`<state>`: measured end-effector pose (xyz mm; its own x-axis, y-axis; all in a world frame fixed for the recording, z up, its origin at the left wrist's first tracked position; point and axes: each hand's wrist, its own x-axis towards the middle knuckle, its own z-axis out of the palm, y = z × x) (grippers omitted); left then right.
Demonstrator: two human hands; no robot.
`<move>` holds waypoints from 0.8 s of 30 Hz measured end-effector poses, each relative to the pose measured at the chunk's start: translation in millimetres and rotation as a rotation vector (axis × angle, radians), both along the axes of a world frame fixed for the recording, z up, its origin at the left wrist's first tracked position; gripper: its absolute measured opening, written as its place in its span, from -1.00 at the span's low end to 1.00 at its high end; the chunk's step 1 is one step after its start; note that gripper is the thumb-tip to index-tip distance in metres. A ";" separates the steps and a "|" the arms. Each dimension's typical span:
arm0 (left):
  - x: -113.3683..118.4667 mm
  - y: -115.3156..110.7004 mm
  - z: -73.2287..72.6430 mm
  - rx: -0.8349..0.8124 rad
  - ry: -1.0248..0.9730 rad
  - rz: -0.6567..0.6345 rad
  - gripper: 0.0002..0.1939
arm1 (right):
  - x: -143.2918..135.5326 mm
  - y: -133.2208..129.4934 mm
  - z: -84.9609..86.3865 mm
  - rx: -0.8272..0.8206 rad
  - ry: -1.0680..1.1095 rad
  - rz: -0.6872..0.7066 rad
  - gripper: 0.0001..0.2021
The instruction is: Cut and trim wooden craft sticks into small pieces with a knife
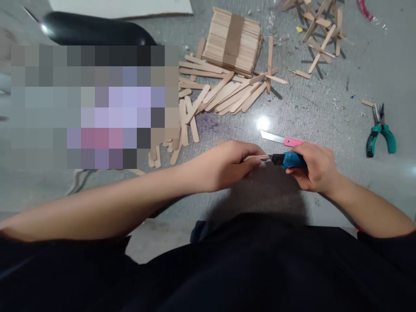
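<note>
My left hand (242,158) is closed on a thin wooden craft stick (261,157), whose end sticks out to the right past the fingertips. In my right hand (315,167) is a blue-and-black utility knife (290,159), its tip pointing left and meeting the end of the stick. My fingers cover part of the knife's handle. Just beyond the right hand, a pink-handled cutter with a broad blade (273,136) lies on the grey table (354,182).
A banded bundle of craft sticks (214,39) lies at the back, with loose sticks (224,95) spread in front. Joined stick pieces (321,34) sit at the back right. Green-handled pliers (378,134) lie at right. A black rounded object (97,28) is at back left, above a blurred-out area.
</note>
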<state>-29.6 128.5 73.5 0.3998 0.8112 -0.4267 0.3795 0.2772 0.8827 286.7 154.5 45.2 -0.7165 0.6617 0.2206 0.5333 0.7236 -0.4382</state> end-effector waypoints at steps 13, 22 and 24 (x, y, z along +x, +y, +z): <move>-2.0 -19.5 -1.4 0.070 0.014 0.142 -0.79 | -11.1 -6.1 17.4 -0.027 -0.232 0.028 -0.52; -7.5 -30.6 -10.9 -0.080 -0.081 0.245 -0.76 | -28.2 -18.5 24.7 -0.041 -0.402 -0.056 -0.27; -7.9 -33.3 -13.4 -0.070 -0.080 0.251 -0.71 | -32.3 -19.1 29.1 -0.044 -0.461 -0.061 -0.22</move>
